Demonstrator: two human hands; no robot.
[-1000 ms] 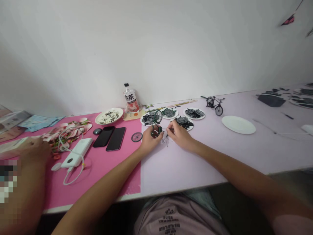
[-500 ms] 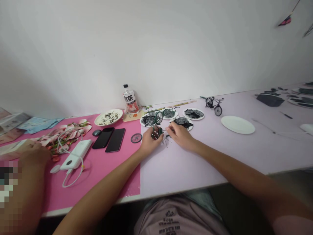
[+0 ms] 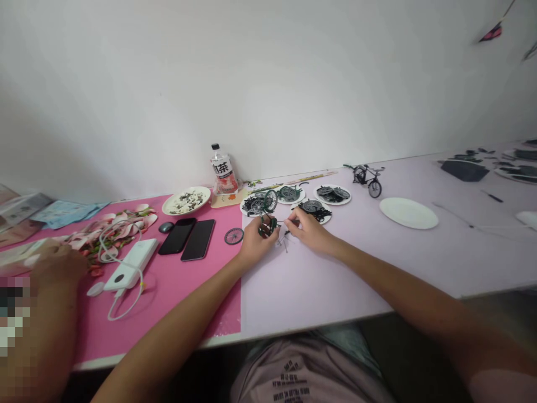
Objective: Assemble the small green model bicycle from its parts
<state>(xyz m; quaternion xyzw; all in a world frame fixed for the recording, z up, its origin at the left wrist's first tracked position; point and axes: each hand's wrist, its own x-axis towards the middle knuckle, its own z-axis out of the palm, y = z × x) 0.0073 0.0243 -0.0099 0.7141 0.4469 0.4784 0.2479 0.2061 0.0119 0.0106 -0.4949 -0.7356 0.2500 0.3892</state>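
Note:
My left hand [image 3: 255, 243] is closed around a dark green, partly built model bicycle [image 3: 267, 225]. A spoked wheel [image 3: 271, 200] of it sticks up above the fingers, in front of the plates. Just to the right, my right hand [image 3: 314, 232] is closed in a pinch on a thin piece by the bicycle's side; it is too small to name. Several thin loose parts [image 3: 286, 246] lie on the table below and between the hands. Left of my left hand, a loose grey wheel [image 3: 234, 236] lies flat on the pink mat.
Behind my hands stand plates of dark bicycle parts [image 3: 333, 195]. A finished model bicycle [image 3: 368, 180] and a white plate [image 3: 409, 213] are to the right. Phones [image 3: 198, 240], a power bank [image 3: 131, 265], a bottle [image 3: 224, 170] and another person's hand [image 3: 59, 263] are left.
My hands stay almost in place, with the bicycle still in the left one. The other person's hand at the far left has shifted slightly.

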